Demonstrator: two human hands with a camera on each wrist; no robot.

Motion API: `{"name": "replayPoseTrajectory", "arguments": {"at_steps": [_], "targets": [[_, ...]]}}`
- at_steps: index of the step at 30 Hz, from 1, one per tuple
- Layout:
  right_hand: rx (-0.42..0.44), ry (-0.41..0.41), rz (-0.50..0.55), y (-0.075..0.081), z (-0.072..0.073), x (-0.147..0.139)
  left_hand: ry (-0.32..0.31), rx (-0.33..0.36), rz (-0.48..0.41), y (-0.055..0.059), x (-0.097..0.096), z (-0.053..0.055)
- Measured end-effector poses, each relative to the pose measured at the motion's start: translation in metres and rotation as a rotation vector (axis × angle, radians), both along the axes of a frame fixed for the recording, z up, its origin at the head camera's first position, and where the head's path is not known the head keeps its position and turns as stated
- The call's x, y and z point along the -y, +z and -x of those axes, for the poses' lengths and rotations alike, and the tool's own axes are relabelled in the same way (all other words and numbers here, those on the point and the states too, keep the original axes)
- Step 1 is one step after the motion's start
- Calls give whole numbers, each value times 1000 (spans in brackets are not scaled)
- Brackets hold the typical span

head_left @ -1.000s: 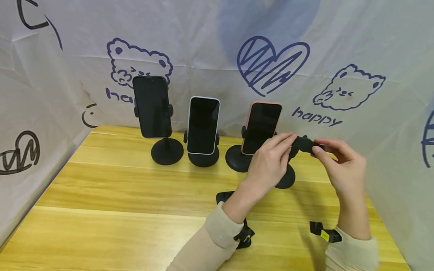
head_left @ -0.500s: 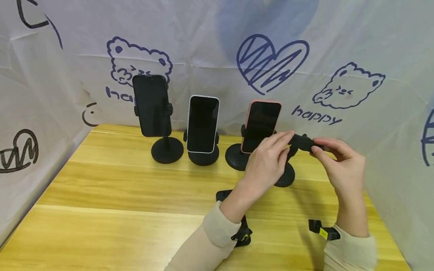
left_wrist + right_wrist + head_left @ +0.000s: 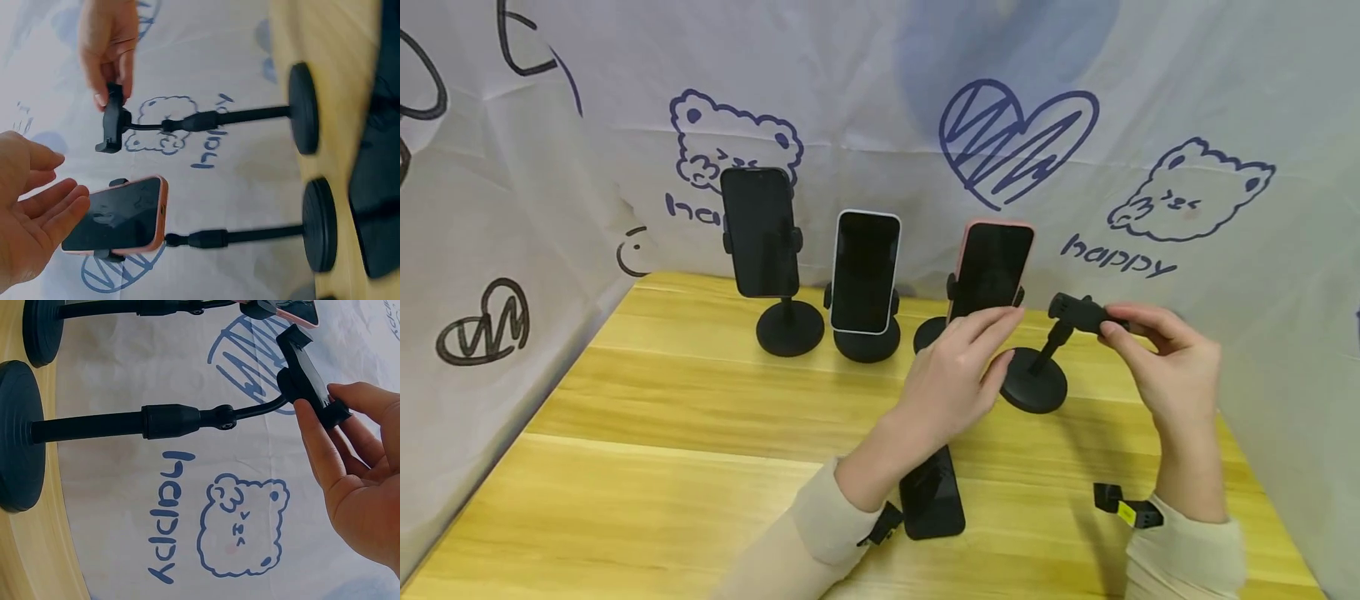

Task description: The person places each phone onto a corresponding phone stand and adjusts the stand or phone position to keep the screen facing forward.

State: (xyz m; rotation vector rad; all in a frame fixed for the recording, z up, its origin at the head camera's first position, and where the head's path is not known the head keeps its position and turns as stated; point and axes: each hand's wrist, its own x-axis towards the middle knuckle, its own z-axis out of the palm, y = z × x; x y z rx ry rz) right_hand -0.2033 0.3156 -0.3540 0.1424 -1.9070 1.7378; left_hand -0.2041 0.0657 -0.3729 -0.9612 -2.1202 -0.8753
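Note:
My right hand pinches one end of the clamp on a black phone stand. In the right wrist view, thumb and fingers grip the clamp's near end, with no phone in it. My left hand is off the clamp, its fingers straight and slightly spread, overlapping the stand with the pink-cased phone. The left wrist view has those fingers beside the pink phone, holding nothing. A black phone lies flat on the wooden table, partly under my left forearm.
Further left stand a white-edged phone and a black phone, each upright in a round-based black stand. A white cloth wall with blue drawings rises behind the table.
My left hand has let go of the clamp's left end and moved left and down. My right hand keeps its pinch on the other end. The head view has shifted slightly.

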Motion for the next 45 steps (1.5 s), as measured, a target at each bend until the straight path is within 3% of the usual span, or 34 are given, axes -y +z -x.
{"name": "replayPoseTrajectory", "arguments": {"at_steps": [6, 13, 16, 19, 25, 30, 34, 40, 45], "targets": [[14, -26, -17, 0, 2, -3, -67, 6, 253, -5, 21, -3], [104, -74, -70, 1, 0, -4, -117, 100, 718, -18, 46, -4], [117, -88, -99, 1, 0, -4, -112, 159, 893, -28, 52, -7], [116, -95, -121, 1, 0, -3, -91, 263, 1007, -39, 55, -8], [107, -101, -130, 0, 0, -3, -41, 459, 1071, -60, 60, -6], [103, -87, -111, 0, 0, -3, -49, 589, 1075, -71, 60, -1], [101, -74, -95, 1, 0, -2, -51, 618, 1062, -74, 57, -2], [114, -66, -61, 3, -1, -2, -3, 616, 1042, -77, 48, -6], [124, -62, -37, 3, -1, -1, 28, 678, 997, -77, 42, -6]]}}
